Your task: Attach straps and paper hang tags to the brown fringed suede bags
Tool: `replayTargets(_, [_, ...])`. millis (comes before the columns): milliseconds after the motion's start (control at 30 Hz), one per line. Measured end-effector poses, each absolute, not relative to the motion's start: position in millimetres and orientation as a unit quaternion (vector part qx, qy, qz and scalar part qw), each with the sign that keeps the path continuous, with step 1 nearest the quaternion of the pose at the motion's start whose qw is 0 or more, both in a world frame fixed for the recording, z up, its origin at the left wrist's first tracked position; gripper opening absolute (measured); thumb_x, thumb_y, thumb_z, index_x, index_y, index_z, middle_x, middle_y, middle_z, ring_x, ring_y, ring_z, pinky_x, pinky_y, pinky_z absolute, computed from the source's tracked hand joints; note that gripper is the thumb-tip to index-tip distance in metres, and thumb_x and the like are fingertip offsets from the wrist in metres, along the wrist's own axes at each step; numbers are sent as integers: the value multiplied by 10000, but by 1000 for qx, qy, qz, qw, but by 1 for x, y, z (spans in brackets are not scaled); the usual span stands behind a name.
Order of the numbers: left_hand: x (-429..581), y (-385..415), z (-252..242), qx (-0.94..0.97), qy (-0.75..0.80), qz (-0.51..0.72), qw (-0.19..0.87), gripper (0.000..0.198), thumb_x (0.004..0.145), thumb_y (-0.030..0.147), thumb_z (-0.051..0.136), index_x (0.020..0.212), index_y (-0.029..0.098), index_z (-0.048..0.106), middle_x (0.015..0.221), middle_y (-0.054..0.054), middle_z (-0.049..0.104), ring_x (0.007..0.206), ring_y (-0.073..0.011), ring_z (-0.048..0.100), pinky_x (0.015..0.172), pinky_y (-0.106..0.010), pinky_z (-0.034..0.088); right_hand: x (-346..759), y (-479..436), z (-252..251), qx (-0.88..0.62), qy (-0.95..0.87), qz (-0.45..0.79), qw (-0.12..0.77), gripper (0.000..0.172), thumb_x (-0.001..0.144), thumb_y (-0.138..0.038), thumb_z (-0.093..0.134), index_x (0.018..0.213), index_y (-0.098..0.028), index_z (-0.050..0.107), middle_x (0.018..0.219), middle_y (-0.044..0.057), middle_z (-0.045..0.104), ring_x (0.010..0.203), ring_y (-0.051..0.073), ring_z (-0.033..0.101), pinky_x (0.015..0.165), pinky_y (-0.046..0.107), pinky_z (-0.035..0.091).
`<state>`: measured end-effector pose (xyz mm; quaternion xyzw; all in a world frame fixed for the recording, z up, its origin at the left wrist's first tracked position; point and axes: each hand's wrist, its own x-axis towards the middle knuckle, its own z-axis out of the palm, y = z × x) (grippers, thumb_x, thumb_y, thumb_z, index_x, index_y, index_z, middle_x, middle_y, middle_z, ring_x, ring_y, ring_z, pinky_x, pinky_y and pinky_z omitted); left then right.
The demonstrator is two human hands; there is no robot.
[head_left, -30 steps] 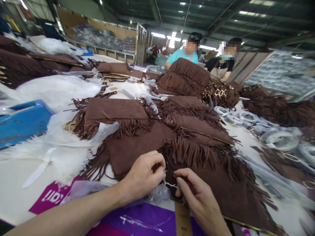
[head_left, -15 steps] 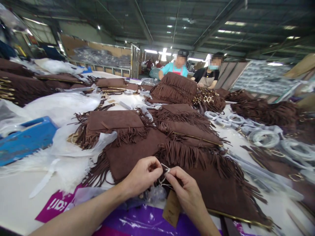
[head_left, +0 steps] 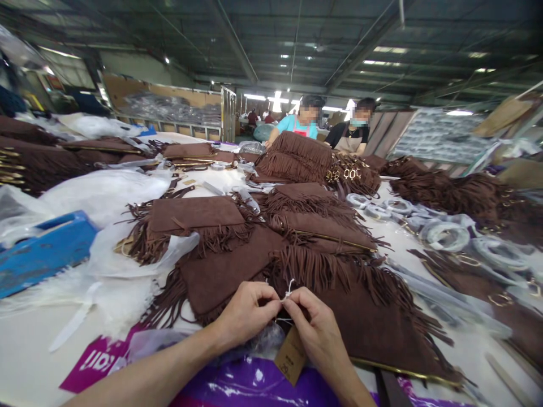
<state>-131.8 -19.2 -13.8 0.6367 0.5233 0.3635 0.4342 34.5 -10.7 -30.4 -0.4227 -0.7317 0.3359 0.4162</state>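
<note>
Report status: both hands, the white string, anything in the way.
Left hand and right hand pinching white string, nearly touching. Brown tag just below. Hands hide part of the string; fringed brown bag lies close by.

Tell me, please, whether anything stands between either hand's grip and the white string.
Nothing visible does: the left hand and right hand both pinch the white string, part of which shows above their grip. The brown tag is below, beside the right hand, out of the way.

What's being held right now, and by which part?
A thin white string, pinched near its knotted part by the left hand and the right hand.
</note>
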Motion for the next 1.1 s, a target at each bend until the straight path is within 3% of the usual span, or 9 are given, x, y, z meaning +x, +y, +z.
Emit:
replayTargets(233, [-131,-11,-17,512,515,399,561,219,695,347,533,686,149,627,547,9,561,448,-105,483,403,-194,386,36,-10,-30,-409,-769,283,403,208,926,-230,477,739,-209,566,735,-2,558,687,159,534,638,246,399])
replayTargets(333, [-133,-9,-12,461,501,399,614,157,616,316,563,619,161,585,509,23,529,456,-96,474,406,-180,367,45,-14,-21,-390,-791,306,359,120,884,-164,490,872,-209,600,804,7,584,721,164,560,667,252,441])
replayTargets(467, [-138,-8,-7,401,475,406,670,122,568,271,596,588,154,572,522,26,511,489,-91,472,443,-185,373,67,-23,-6,-336,-821,383,257,366,759,-29,470,1019,-240,617,1089,44,620,979,187,610,840,278,513])
replayTargets(533, [-141,-7,-7,371,454,414,697,128,560,265,614,589,148,573,535,22,512,496,-92,468,454,-195,373,76,-27,-4,-314,-841,380,224,513,690,15,465,1077,-269,647,1289,55,570,1194,222,544,1002,356,470])
replayTargets(633, [-146,-6,-9,333,421,425,729,122,570,244,633,600,141,574,567,17,517,505,-89,452,469,-207,364,82,-27,-9,-289,-866,345,217,666,693,26,490,1261,-301,606,1406,82,506,1296,254,474,1056,427,435])
replayTargets(733, [-150,-5,-10,292,380,440,759,115,594,218,652,610,134,575,611,12,527,524,-82,443,499,-210,359,76,-23,-13,-267,-877,311,251,570,801,-23,474,1282,-296,610,1348,101,558,1241,236,527,1009,383,477])
replayTargets(867, [-152,-7,-7,254,324,447,794,148,635,224,710,642,121,604,649,2,539,547,-79,442,533,-219,356,66,-17,-12,-299,-844,307,323,323,898,-119,432,998,-241,713,1069,80,649,944,180,648,788,247,533])
replayTargets(1000, [-151,-8,-6,259,311,466,787,230,638,263,803,693,101,648,629,3,530,555,-76,448,561,-219,357,60,-16,-17,-393,-759,359,375,148,933,-276,502,905,-214,634,737,1,621,654,153,606,592,206,489])
replayTargets(1100, [-149,-9,-4,248,297,483,786,272,611,287,842,710,103,667,634,3,538,564,-78,467,578,-222,363,53,-16,-21,-413,-728,378,395,124,905,-305,558,950,-213,628,752,-6,643,652,158,603,585,205,473])
